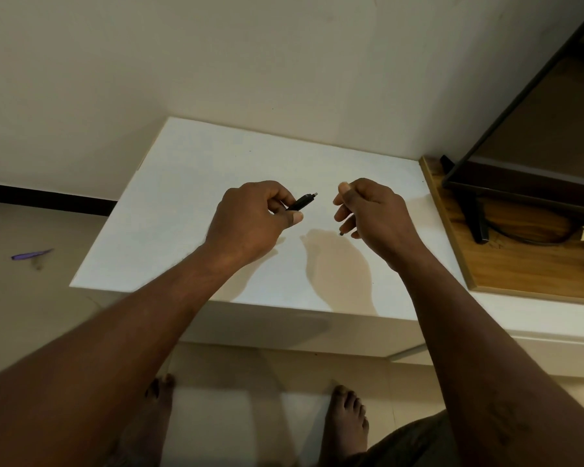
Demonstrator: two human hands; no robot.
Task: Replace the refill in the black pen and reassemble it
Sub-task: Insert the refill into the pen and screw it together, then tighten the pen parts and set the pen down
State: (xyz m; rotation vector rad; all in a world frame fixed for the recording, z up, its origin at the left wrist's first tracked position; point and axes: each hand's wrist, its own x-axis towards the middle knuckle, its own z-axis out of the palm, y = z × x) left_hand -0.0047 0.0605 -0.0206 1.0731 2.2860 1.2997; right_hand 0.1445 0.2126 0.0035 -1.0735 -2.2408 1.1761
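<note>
The left hand [250, 220] pinches the black pen [301, 202] above the white worktop [189, 183]; its long axis points to 2 o'clock, silver tip outward; the right hand [371, 214], at 3 o'clock, is curled around a small dark piece [341, 233], mostly hidden.

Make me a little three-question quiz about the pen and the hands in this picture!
1. True or false: the black pen piece lies flat on the white table.
2. Which hand holds it? A) left hand B) right hand
3. Fill in: on the floor to the left lies a ____ pen-like thing.

Key: 1. False, it is held above the table. 2. A. 3. Purple.
</note>
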